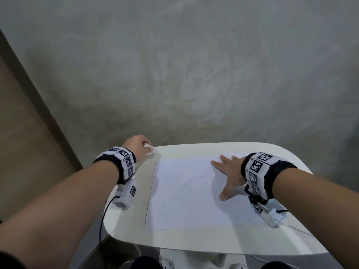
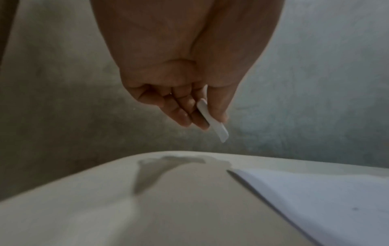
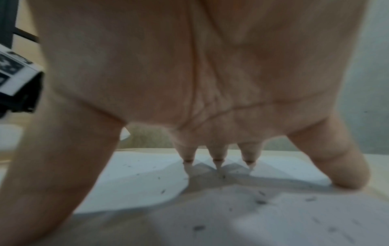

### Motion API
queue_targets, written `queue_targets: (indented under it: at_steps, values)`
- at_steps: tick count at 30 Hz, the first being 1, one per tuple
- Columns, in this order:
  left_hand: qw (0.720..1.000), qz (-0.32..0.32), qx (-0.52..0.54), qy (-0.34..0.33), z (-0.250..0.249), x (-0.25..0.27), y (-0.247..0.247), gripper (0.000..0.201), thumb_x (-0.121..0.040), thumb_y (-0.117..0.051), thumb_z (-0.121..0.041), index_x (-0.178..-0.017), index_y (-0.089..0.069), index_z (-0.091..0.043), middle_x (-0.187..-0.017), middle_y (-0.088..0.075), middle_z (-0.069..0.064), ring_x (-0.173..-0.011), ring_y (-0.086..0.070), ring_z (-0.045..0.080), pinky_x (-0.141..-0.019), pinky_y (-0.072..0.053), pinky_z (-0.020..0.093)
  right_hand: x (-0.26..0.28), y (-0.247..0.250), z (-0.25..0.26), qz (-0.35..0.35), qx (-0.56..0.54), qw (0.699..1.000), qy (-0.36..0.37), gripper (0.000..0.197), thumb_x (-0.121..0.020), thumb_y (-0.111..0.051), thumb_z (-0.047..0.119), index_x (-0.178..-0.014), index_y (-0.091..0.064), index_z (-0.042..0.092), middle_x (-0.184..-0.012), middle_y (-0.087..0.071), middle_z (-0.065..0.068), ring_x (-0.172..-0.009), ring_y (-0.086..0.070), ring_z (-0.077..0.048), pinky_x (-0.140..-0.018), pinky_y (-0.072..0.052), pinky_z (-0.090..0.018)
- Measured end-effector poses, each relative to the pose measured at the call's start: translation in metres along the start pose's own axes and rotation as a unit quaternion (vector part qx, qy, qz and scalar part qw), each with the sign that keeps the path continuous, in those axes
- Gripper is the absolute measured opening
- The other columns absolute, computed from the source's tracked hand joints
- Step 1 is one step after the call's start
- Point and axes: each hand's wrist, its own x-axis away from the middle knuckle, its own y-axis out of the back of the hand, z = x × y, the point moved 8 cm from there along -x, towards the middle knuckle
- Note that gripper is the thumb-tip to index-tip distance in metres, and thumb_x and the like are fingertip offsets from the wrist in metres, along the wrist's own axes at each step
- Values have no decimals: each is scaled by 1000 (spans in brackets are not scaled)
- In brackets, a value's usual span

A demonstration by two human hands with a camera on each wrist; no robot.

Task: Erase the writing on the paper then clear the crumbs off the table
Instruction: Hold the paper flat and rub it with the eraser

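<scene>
A white sheet of paper (image 1: pixel 186 193) lies on the white table (image 1: pixel 128 220), speckled with small dark eraser crumbs (image 1: pixel 180 176); I make out no writing on it. My left hand (image 1: pixel 138 146) hovers over the table's far left corner and pinches a thin white eraser (image 1: pixel 150 146) between thumb and fingers. From the left wrist view the eraser (image 2: pixel 212 122) hangs above the tabletop (image 2: pixel 147 208), beside the paper's corner (image 2: pixel 315 199). My right hand (image 1: pixel 228 172) lies flat with spread fingers on the paper's right part (image 3: pixel 134 183), and crumbs (image 3: pixel 261 202) lie under and around it.
The table is small with rounded corners; its far edge (image 1: pixel 213 144) lies just beyond both hands, with grey concrete floor (image 1: pixel 174 74) past it. A black cable (image 1: pixel 103 220) hangs off the table's left side. White shoes (image 1: pixel 166 264) show below the near edge.
</scene>
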Motion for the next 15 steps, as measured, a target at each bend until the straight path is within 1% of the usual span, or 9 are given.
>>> queue_targets:
  at_steps: [3, 4, 6, 8, 10, 11, 12, 13, 15]
  values:
    - [999, 22, -18, 32, 14, -4, -21, 21, -84, -69, -38, -94, -61, -22, -95, -60, 3, -83, -53, 22, -69, -37, 25, 4, 0, -3, 15, -19, 1000, -3, 118, -68, -63, 71, -150, 14, 37, -159, 18, 4, -148, 6, -28, -116, -10, -53]
    - [998, 31, -29, 39, 17, -4, -24, 22, -84, -68, -42, -91, -60, -22, -94, -61, 3, -83, -55, 23, -70, -38, 26, 6, 0, -4, 17, -21, 1000, -4, 117, -68, -64, 70, -150, 14, 37, -159, 17, 5, -148, 5, -27, -116, -11, -52]
    - [994, 64, -74, 45, 20, -5, -26, 31, -84, -64, -50, -87, -63, -19, -90, -65, 5, -84, -60, 26, -69, -42, 28, 12, 3, -6, 16, -20, 1000, 0, 116, -68, -65, 69, -151, 11, 36, -160, 14, 6, -149, 1, -26, -116, -14, -50]
    - [985, 88, -142, 44, 20, -6, -24, 40, -85, -61, -53, -92, -68, -15, -97, -66, 9, -93, -64, 29, -77, -48, 30, 18, 9, -7, 22, -33, 999, 10, 112, -70, -65, 67, -152, 4, 34, -161, 8, 5, -148, -6, -24, -116, -17, -47]
    - [981, 71, -175, 38, 13, -7, -17, 34, -85, -60, -51, -104, -64, -23, -108, -57, 5, -104, -59, 28, -88, -46, 33, 18, 19, -12, 18, -72, 997, 12, 101, -76, -65, 63, -153, -10, 28, -160, -11, 1, -145, -22, -24, -115, -25, -44]
    - [983, 62, -171, 19, 6, -7, -16, 29, -84, -60, -49, -106, -61, -28, -109, -53, 2, -104, -58, 26, -89, -45, 33, 16, 26, -17, -6, -92, 996, 5, 94, -77, -65, 61, -152, -20, 26, -156, -24, -1, -140, -32, -24, -111, -31, -41]
    - [985, 66, -158, -12, -5, -7, -18, 27, -84, -61, -47, -105, -60, -30, -109, -54, -1, -102, -57, 23, -89, -46, 32, 14, 35, -24, -41, -105, 994, -9, 86, -78, -67, 58, -148, -29, 25, -150, -34, -2, -133, -41, -25, -107, -36, -38]
    - [985, 90, -139, -45, -17, -6, -24, 26, -84, -64, -45, -103, -59, -29, -108, -57, -2, -98, -58, 21, -87, -47, 31, 12, 42, -34, -71, -107, 991, -26, 79, -80, -68, 53, -144, -35, 23, -145, -41, -2, -128, -46, -25, -103, -39, -35]
    - [973, 178, -114, -96, -38, 3, -41, 31, -79, -72, -45, -100, -59, -26, -102, -60, -6, -92, -58, 17, -82, -47, 29, 7, 46, -55, -85, -102, 989, -59, 72, -81, -71, 43, -141, -40, 17, -140, -47, -4, -123, -50, -24, -95, -40, -29]
